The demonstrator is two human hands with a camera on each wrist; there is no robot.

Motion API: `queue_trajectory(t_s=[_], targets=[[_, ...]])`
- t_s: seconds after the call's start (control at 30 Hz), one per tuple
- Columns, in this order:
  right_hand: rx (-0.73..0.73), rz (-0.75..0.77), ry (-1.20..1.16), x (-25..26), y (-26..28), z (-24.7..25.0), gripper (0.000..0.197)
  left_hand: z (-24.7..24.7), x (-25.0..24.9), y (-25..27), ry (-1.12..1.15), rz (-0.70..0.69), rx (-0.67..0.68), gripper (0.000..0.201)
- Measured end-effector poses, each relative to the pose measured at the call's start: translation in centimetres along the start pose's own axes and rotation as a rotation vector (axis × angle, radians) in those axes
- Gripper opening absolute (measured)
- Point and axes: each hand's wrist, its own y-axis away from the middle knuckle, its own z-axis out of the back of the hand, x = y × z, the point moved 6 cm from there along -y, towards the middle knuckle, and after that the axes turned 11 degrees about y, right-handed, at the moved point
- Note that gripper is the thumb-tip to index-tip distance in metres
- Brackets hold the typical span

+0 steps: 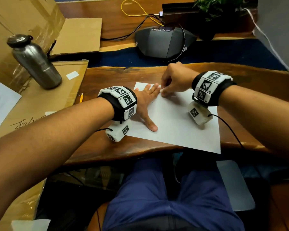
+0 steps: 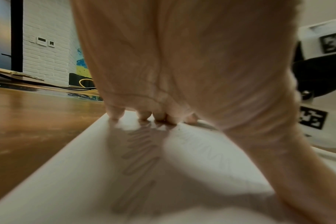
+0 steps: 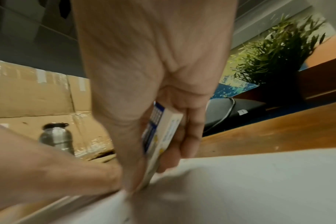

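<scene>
Head view, from the bench's (image 1: 107,77) near edge: a smooth white paper sheet (image 1: 182,130) lies flat on glossy wood. The left hand (image 1: 146,104) presses it, fingers straight and spread. Just beyond, the right hand (image 1: 175,80) pinches a rectangular eraser (image 3: 163,133), tip on the sheet. Far left stands a cylindrical steel bottle (image 1: 35,62).

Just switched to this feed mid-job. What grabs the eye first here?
The left hand lies flat, fingers spread, on a white sheet of paper in the middle of the wooden desk. Right beside its fingertips, the right hand holds a blue-and-white eraser in a pinch grip, its end down on the sheet. A steel bottle stands on cardboard at the far left.
</scene>
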Motion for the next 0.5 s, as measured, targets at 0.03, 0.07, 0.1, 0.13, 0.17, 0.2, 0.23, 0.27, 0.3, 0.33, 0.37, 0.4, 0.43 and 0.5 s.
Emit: queue_trajectory(t_s=[0.03,0.07,0.1,0.13,0.17,0.2,0.23,0.27,0.3,0.33,0.37,0.4,0.43,0.5], targets=[[0.093,0.037,-0.011,0.5,0.5,-0.5,0.020,0.0,-0.1,0.1,0.002,0.002,0.002,0.155],[0.188,0.069,-0.027,0.9,1.0,-0.8,0.020,0.0,-0.1,0.2,0.003,0.005,0.005,0.154],[0.251,0.080,-0.042,1.0,1.2,-1.1,0.020,0.0,-0.1,0.2,0.000,0.008,0.010,0.154],[0.253,0.071,-0.052,0.8,1.0,-1.0,0.021,0.0,0.0,0.2,-0.004,0.010,0.013,0.155],[0.200,0.042,-0.052,0.3,0.6,-0.6,0.021,0.0,0.0,0.1,-0.009,0.010,0.013,0.155],[0.113,0.005,-0.045,-0.3,0.0,-0.2,0.022,0.0,0.0,0.0,-0.014,0.009,0.013,0.156],[0.023,-0.034,-0.035,-0.9,-0.4,0.1,0.022,0.0,0.0,0.0,-0.016,0.008,0.015,0.157],[-0.043,-0.068,-0.031,-1.2,-0.6,0.3,0.022,-0.1,-0.1,0.0,-0.018,0.010,0.016,0.157],[-0.082,-0.087,-0.031,-1.4,-0.5,0.2,0.022,-0.1,-0.1,0.0,-0.018,0.010,0.014,0.157],[-0.088,-0.088,-0.031,-1.3,-0.4,0.1,0.022,0.0,-0.1,0.0,-0.017,0.009,0.010,0.156],[-0.053,-0.074,-0.032,-1.0,-0.1,-0.2,0.021,0.0,-0.1,0.0,-0.013,0.007,0.010,0.156],[0.019,-0.051,-0.026,-0.6,0.4,-0.3,0.020,0.0,-0.1,0.0,-0.006,0.006,0.008,0.156],[0.116,-0.027,-0.015,-0.2,1.1,-0.6,0.019,0.0,-0.1,0.0,0.000,0.007,0.005,0.156],[0.246,-0.004,0.000,-0.1,2.3,-0.6,0.017,-0.1,-0.2,0.0,-0.008,0.003,0.007,0.156]])
